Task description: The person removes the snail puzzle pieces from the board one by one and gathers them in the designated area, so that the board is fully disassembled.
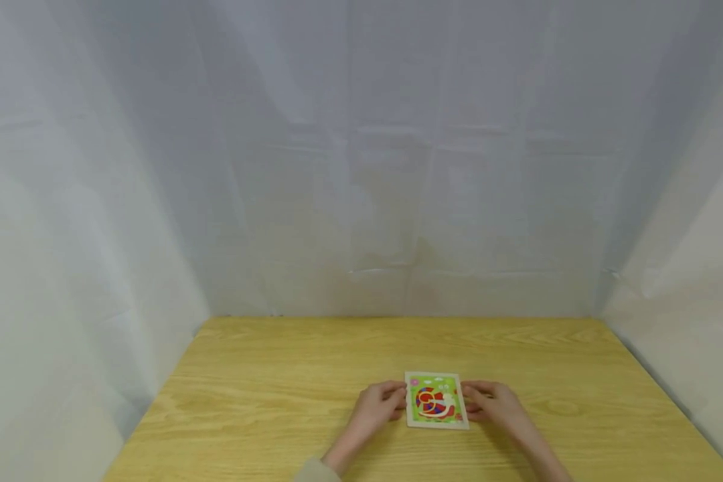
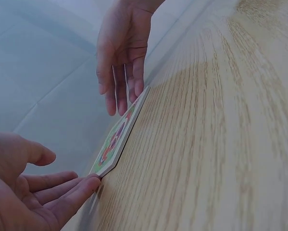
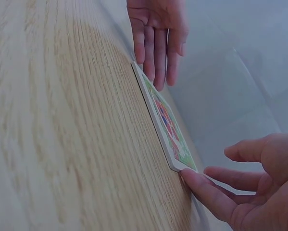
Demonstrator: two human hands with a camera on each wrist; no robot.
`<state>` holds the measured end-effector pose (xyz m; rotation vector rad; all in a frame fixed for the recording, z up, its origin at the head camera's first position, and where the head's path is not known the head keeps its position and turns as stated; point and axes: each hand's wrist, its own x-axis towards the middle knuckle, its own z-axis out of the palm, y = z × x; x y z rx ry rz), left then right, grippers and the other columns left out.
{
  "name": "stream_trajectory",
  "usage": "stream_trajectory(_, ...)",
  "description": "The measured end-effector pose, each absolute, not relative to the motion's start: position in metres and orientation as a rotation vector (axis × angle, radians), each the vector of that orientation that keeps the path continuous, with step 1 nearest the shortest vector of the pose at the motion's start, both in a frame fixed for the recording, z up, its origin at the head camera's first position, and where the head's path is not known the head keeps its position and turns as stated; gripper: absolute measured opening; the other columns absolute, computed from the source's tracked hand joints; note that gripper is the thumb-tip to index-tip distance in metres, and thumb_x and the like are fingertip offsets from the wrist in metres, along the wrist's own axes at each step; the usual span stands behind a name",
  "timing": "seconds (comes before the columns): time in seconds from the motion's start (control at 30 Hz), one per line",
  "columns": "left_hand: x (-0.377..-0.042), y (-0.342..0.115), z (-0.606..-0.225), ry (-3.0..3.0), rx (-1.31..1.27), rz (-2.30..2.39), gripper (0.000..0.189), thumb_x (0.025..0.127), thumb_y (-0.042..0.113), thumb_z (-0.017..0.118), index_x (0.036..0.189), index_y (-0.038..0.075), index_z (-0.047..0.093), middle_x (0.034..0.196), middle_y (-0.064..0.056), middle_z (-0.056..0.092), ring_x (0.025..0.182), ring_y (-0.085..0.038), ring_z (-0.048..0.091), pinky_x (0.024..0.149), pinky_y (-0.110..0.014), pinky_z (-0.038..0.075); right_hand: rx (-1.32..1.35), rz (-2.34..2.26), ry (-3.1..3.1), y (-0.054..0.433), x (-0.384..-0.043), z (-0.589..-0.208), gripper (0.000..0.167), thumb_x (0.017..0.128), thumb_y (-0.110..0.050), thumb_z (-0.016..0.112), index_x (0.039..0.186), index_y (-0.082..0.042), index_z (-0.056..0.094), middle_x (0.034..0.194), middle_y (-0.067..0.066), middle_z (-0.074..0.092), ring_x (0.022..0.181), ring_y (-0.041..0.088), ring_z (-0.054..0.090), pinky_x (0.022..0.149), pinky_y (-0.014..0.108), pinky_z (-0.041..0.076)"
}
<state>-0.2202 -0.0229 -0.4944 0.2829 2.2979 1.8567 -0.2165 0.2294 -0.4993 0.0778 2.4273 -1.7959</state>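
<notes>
A small square picture board [image 1: 437,400] with a pale rim lies flat on the table. Its picture has a snail-like figure in red, blue and white on green. My left hand [image 1: 375,407] is at its left edge, fingertips right at the rim, thumb raised apart from it in the left wrist view. Opposite, my right hand [image 1: 497,406] has its fingertips at the right edge. In the right wrist view the fingers [image 3: 208,192] of that hand reach the board's corner, palm turned toward it. Neither hand curls round the board.
The wood-grain table [image 1: 265,381] extends to both sides and behind the board. White sheeting [image 1: 397,167] hangs along the back and both sides of the table. A light sleeve [image 1: 317,471] shows at the left wrist.
</notes>
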Motion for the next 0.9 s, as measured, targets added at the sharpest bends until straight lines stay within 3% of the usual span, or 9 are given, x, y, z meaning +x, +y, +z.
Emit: stream_trajectory(0.9,-0.212,-0.060,-0.490,2.290,0.258,1.855,0.037,0.103,0.012,0.058,0.128,-0.015,0.059,0.119,-0.030,0.066,0.102,-0.038,0.070,0.082,-0.038,0.061,-0.042,-1.856,2.318,0.198,-0.218,-0.501,0.043,0.105,-0.009,0.054,0.133,0.022,0.049,0.108,0.028,0.069,0.088,0.028,0.072,0.077,0.036,0.061)
